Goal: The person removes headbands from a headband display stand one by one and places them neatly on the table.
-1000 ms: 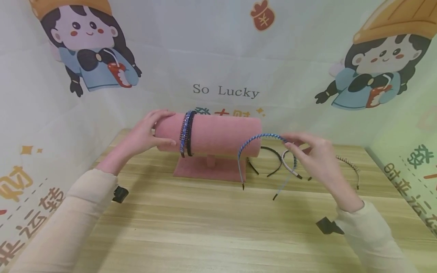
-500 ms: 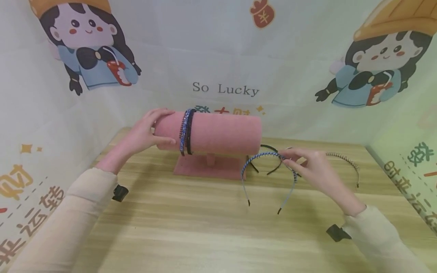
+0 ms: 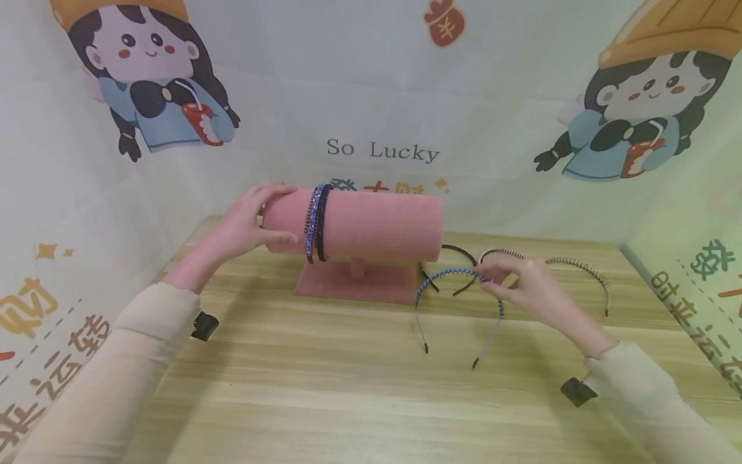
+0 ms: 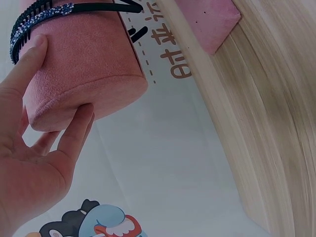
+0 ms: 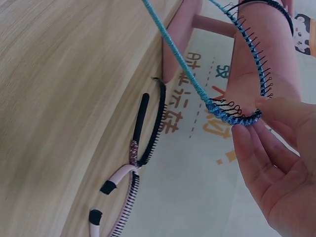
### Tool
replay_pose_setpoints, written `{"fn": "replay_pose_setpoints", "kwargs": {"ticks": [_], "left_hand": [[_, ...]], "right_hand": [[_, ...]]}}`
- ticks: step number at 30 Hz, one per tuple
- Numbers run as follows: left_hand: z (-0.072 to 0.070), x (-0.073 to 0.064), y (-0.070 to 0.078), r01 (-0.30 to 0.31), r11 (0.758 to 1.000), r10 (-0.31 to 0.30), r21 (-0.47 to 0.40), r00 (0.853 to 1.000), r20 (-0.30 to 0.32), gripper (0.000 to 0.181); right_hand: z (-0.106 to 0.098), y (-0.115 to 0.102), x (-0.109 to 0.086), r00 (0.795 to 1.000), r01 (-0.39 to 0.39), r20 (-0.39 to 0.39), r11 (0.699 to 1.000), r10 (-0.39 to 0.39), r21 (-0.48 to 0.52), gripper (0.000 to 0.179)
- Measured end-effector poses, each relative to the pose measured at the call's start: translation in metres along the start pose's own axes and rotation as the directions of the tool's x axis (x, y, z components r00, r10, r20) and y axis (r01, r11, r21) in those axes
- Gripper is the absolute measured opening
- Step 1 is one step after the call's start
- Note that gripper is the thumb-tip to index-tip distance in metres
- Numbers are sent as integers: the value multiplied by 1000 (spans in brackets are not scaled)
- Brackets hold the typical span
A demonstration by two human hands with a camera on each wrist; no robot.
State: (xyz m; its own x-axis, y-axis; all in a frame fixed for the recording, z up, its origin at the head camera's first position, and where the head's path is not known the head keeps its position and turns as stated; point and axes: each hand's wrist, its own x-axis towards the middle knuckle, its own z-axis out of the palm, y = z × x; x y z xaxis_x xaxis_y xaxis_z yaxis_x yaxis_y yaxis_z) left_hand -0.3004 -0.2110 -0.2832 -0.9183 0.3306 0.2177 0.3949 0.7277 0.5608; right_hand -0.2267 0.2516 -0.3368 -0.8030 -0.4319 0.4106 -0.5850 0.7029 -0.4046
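Observation:
My left hand point(image 3: 246, 222) grips the left end of a pink velvet headband display stand point(image 3: 382, 225), thumb on the front and fingers at the top and end face. In the left wrist view, some fingertips point(image 4: 81, 118) press the flat end. Around the roll sit a blue sparkly toothed headband point(image 3: 311, 225) and a black headband point(image 3: 323, 225), side by side. With thumb and fingers my right hand point(image 3: 530, 287) pinches a blue wrapped headband point(image 3: 443, 272) at its upper right arch. Its black-tipped ends point down, in front of the stand's right end.
Behind the held headband lie a black toothed headband point(image 3: 460, 249), a pale pink one with black tips point(image 3: 501, 251) and a beige one point(image 3: 580, 263). The wooden table point(image 3: 324, 386) meets a printed cloth backdrop point(image 3: 278, 129) at the back and sides.
My right hand has lowered the blue headband toward the viewer and turned it so both ends point down. My left hand keeps its grip on the stand.

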Motion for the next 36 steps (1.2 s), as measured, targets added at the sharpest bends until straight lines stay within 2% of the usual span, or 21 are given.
{"fn": "replay_pose_setpoints", "kwargs": {"ticks": [14, 21, 31, 36], "left_hand": [[-1, 1, 1, -1, 1000, 1, 13, 1000, -1, 83], [-1, 0, 2, 3, 1000, -3, 25, 1000, -2, 82], [-1, -1, 1, 1, 1000, -1, 15, 1000, -3, 82], [-1, -1, 2, 11, 1000, -11, 22, 1000, 2, 82]], "right_hand": [[9, 20, 3, 997, -30, 74, 999, 32, -28, 29], [13, 28, 3, 986, -71, 149, 997, 72, -13, 31], [23, 36, 2, 982, -63, 179, 998, 65, -17, 32], [26, 42, 2, 972, -72, 224, 997, 69, 4, 35]]}}
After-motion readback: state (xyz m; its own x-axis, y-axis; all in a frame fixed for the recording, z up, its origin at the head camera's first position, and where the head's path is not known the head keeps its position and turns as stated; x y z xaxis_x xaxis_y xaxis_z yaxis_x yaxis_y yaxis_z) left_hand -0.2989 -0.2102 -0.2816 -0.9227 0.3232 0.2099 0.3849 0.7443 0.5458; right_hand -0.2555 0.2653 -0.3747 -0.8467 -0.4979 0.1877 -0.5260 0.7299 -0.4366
